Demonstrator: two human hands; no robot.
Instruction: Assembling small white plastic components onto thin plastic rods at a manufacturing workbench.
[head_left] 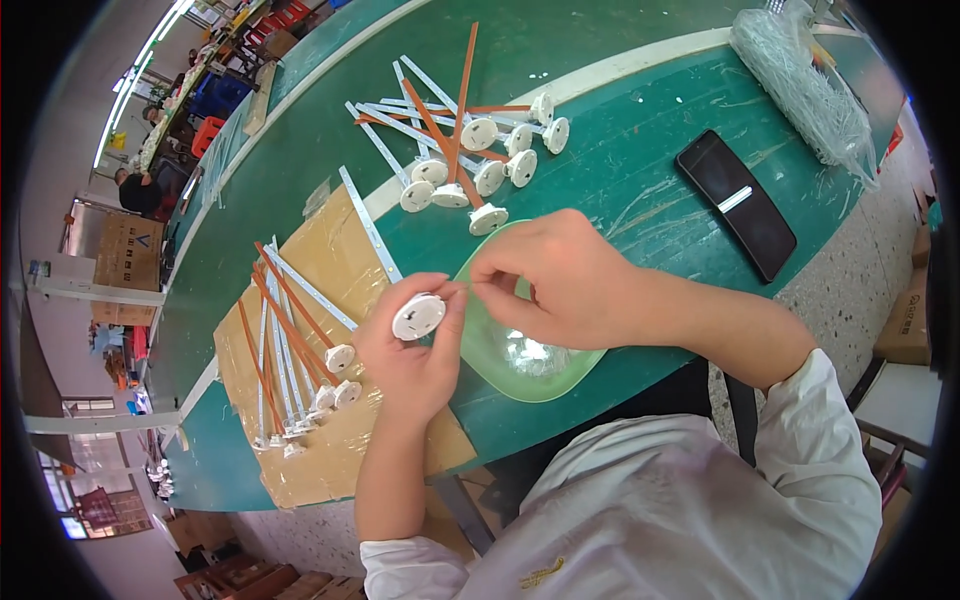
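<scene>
Head view — hands (480,310) pinch white disc (419,316) over green bowl (545,375).

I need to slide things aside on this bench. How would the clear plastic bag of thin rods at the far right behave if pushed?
The clear bag looks thin and crinkled, so it would probably slump and deform rather than slide stiffly. Its thin rods seem loosely packed and may shift inside. It lies near the green table edge, so it could slip off.

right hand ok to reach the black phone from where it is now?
Probably yes. The right hand is over the green dish, and the black phone lies further to its right on bare green tabletop with nothing between them. Its fingers are pinching something small, though.
</scene>
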